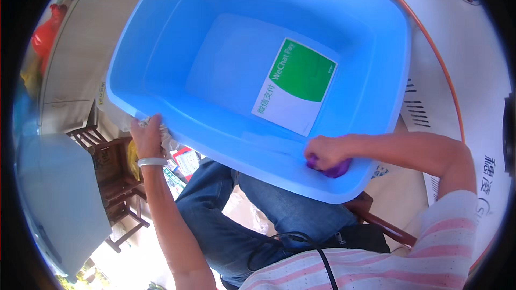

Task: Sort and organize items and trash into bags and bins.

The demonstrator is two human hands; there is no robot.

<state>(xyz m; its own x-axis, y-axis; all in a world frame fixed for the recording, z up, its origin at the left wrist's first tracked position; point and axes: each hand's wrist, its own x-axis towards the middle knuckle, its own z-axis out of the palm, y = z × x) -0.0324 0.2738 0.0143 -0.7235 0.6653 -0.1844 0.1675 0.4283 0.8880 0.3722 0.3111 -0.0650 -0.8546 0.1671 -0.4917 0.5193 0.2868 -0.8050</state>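
A large blue plastic tub (238,60) tilts before me above my lap, its open mouth facing up towards me. My left hand (148,135) is at its left front rim, with a crumpled pale cloth (164,135) bunched in the grip. At the near right, inside the tub, my right hand (328,151) clutches a purple cloth (336,169) against the wall, with the fingers partly hidden. A green and white printed card or sticker (296,84) bearing writing lies on the tub's bottom, towards the right.
Wooden chairs (117,169) stand at the left, beside a pale box-like surface (60,193). On the right is a white appliance (439,20) with vent slots, crossed by an orange cord (437,54). A black cable (318,249) hangs over my lap.
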